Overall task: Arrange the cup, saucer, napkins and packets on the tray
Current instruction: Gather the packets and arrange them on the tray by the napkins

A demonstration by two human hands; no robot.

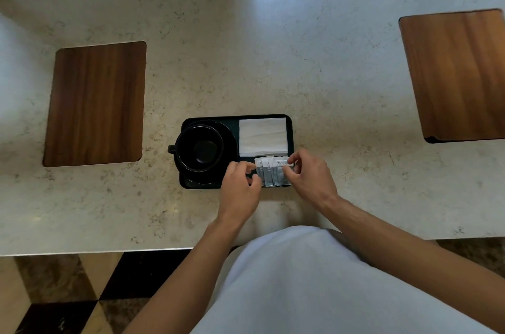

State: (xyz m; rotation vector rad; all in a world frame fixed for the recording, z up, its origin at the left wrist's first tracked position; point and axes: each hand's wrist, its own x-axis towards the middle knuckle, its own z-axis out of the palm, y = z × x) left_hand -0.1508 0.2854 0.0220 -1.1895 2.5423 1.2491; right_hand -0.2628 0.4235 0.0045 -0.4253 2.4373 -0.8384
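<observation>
A black tray [210, 117] lies on the marble counter near its front edge. On its left half a black cup [200, 148] stands on a black saucer [231, 142], handle pointing left. White folded napkins [263, 136] fill the tray's back right part. In front of them lie several grey and white packets [274, 174], fanned and overlapping. My left hand [240, 186] pinches the left end of the packets with its fingertips. My right hand [310, 176] pinches the right end of them.
The marble counter [246, 47] has a dark wooden inlay [95, 104] to the left and a lighter one [459, 74] at the far right. My white-clothed body fills the lower middle, and a tiled floor shows below the counter edge.
</observation>
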